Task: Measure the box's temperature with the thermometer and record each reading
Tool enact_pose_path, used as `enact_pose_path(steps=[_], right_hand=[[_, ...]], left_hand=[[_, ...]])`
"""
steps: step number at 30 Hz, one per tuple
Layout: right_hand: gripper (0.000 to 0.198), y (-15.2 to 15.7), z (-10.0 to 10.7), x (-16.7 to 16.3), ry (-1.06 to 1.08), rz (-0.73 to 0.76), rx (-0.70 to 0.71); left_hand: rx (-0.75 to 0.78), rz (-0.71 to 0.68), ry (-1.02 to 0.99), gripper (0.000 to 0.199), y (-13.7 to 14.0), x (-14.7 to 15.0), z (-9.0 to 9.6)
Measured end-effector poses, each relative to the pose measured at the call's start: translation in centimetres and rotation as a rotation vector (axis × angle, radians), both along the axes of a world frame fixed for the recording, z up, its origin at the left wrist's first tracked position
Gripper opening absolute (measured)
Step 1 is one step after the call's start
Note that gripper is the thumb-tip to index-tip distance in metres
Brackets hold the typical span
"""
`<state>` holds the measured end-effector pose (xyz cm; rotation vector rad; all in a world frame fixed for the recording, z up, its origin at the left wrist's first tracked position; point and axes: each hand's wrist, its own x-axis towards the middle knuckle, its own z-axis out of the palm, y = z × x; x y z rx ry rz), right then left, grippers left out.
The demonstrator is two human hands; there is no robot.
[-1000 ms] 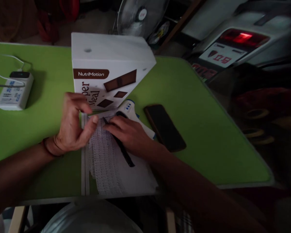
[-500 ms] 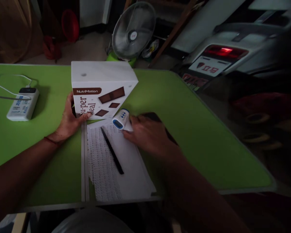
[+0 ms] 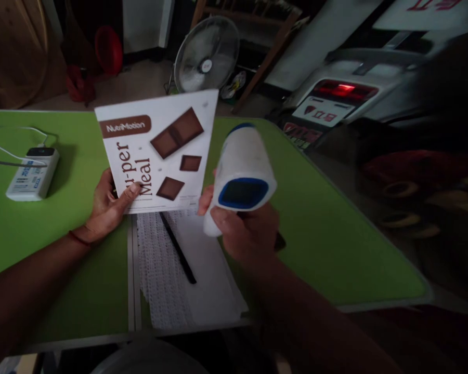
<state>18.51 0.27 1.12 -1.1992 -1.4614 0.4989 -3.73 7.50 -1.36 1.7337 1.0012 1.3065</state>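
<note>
My left hand [image 3: 111, 202] grips the lower left edge of a white NutriMotion box [image 3: 167, 179], its thumb lying on the printed front with brown chocolate pieces. The box is tilted so that its front faces me. In my right hand [image 3: 249, 228] is a white infrared thermometer [image 3: 249, 161], held up by its handle, with a blue-rimmed dark screen turned towards me. Below the box lie printed paper sheets [image 3: 214, 291] with a black pen [image 3: 178, 249] across them. A dark flat object [image 3: 281, 242] on the table is mostly hidden behind my right hand.
On the left of the green table [image 3: 327, 249] sits a white power bank [image 3: 33, 174] with cables. Beyond the far edge stand a fan [image 3: 206, 57] and a red basin [image 3: 109, 49]. A scooter with a lit tail light [image 3: 345, 91] is at the right.
My right hand has raised the thermometer from low near the papers and turned its screen towards me. My left hand has tipped the box, so its front shows fully and its top no longer does.
</note>
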Motion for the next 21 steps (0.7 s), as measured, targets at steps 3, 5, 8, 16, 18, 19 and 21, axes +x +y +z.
enact_pose_path(steps=[3, 5, 8, 16, 18, 19, 21], right_hand=[[0.023, -0.6, -0.5, -1.7, 0.296, 0.272, -0.130], [0.026, -0.5, -0.8, -2.3, 0.416, 0.383, -0.201], [0.029, -0.1, -1.0, -2.7, 0.524, 0.419, -0.245], [0.027, -0.1, -1.7, -4.0, 0.632, 0.451, -0.281], [0.026, -0.1, -1.8, -4.1, 0.631, 0.472, -0.274], [0.025, 0.0, -1.8, -4.1, 0.629, 0.492, -0.271], [0.024, 0.0, -1.8, -4.1, 0.626, 0.542, -0.258]], left_hand=[[-0.048, -0.052, 0.004, 0.052, -0.2, 0.2, -0.3], [-0.085, -0.070, -0.023, 0.052, -0.1, 0.2, -0.6], [-0.134, -0.078, -0.079, 0.053, 0.1, 0.2, -0.7], [-0.105, -0.123, -0.057, 0.050, 0.4, 0.1, -0.9], [-0.091, -0.122, -0.047, 0.048, 0.4, 0.1, -0.9], [-0.086, -0.122, -0.041, 0.047, 0.4, 0.1, -0.9], [-0.079, -0.128, -0.036, 0.046, 0.4, 0.1, -0.8]])
